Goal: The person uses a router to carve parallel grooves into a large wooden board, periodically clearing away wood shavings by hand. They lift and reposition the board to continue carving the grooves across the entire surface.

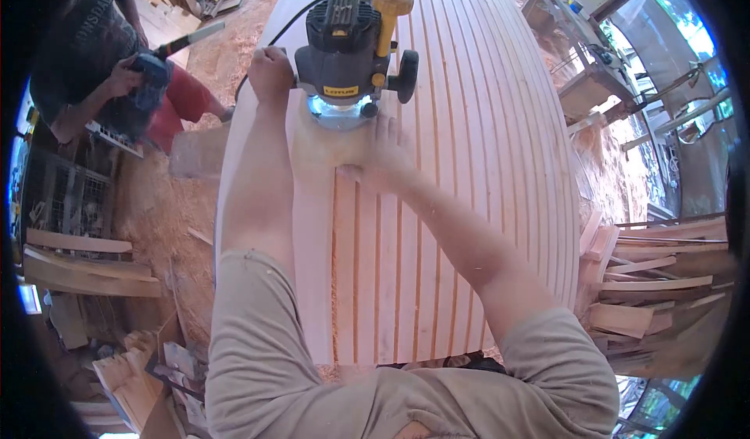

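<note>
A dark grey and yellow router (341, 48) stands upright on a large panel (500, 205) with many long parallel grooves. Its lamp lights the base. My left hand (272, 78) is closed around the router's left side handle. The black right knob and the yellow post have no hand on them. Beside the base, low on the right, my right hand (383, 154) lies with fingers stretched forward and thumb apart, somewhat blurred. It touches a pale flat plate (316, 144) under the router. Sawdust fills part of a groove just behind the thumb.
At the left another person (94, 56) holds a blue power tool (152, 80). A black cord (293, 19) loops behind the router. Wood offcuts (656, 283) are stacked at the right, more boards (90, 271) at the left. A workbench (598, 80) stands at the far right.
</note>
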The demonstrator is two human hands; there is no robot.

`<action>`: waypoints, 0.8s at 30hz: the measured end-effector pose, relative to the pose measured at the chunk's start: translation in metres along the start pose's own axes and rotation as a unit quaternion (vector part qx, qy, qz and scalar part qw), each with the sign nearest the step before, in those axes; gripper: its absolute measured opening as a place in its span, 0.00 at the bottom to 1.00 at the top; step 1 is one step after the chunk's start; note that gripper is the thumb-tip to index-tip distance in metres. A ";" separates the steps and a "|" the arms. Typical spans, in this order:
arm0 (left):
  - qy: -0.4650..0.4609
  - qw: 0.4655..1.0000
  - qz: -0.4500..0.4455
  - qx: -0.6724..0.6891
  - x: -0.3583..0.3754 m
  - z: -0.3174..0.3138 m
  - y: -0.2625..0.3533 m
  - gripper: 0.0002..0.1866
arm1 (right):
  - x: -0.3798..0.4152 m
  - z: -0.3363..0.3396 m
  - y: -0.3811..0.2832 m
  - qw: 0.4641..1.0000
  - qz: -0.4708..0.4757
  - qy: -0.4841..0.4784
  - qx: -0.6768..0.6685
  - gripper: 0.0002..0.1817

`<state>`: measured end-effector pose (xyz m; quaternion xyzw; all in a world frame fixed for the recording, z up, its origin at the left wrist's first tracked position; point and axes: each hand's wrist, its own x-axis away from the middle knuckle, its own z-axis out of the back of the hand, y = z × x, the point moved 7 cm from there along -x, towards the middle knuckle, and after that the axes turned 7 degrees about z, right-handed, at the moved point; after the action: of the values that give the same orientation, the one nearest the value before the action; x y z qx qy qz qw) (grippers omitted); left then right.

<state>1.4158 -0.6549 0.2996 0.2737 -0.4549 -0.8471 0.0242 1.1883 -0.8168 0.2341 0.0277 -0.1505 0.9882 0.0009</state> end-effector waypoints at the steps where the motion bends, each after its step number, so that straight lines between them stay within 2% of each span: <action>1: -0.005 1.000 -0.008 0.001 0.001 0.000 0.001 0.21 | 0.000 0.004 -0.002 1.000 -0.004 -0.015 0.014 0.69; 2: -0.008 1.000 -0.017 0.002 -0.001 -0.001 0.002 0.21 | -0.003 0.000 -0.002 1.000 0.002 -0.018 0.013 0.69; 3: -0.029 0.999 0.021 0.001 -0.002 -0.003 -0.003 0.27 | -0.006 -0.003 0.000 1.000 -0.012 -0.011 0.018 0.68; 4: -0.023 0.999 0.028 -0.003 0.004 0.001 -0.008 0.27 | -0.008 -0.005 0.002 0.999 -0.025 -0.004 0.024 0.68; 6: -0.111 0.983 0.129 0.073 0.026 0.008 -0.019 0.34 | -0.008 -0.008 0.004 0.998 -0.019 -0.016 0.050 0.67; 7: -0.127 0.981 0.141 0.049 0.046 0.023 -0.024 0.39 | -0.010 -0.006 0.004 0.997 -0.018 -0.017 0.072 0.66; 9: -0.067 0.990 0.118 0.031 0.096 0.069 -0.032 0.33 | -0.009 -0.007 0.001 0.997 -0.007 -0.017 0.079 0.66; 11: -0.112 0.979 0.160 0.067 0.149 0.103 -0.065 0.29 | -0.010 -0.008 0.004 0.996 -0.019 -0.012 0.082 0.64; 14: -0.082 0.980 0.180 0.015 0.226 0.157 -0.103 0.25 | -0.018 -0.005 0.007 0.997 0.005 -0.020 0.080 0.70; 16: -0.058 0.976 0.068 -0.199 0.259 0.190 -0.096 0.24 | -0.025 -0.003 0.010 0.997 0.017 -0.022 0.074 0.70; 17: -0.052 0.973 0.080 -0.210 0.265 0.202 -0.095 0.24 | -0.033 0.000 0.011 0.997 0.019 -0.012 0.070 0.71; 19: -0.117 0.952 0.093 -0.269 0.275 0.215 -0.088 0.24 | -0.046 0.003 0.011 0.995 0.039 -0.023 0.084 0.70; 24: -0.078 0.958 0.090 -0.260 0.283 0.225 -0.076 0.25 | -0.066 0.004 0.026 0.995 0.033 -0.015 0.088 0.71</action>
<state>1.0822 -0.5218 0.2133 0.1493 -0.2421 -0.9491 0.1354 1.2544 -0.8423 0.2265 0.0378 -0.0639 0.9966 -0.0365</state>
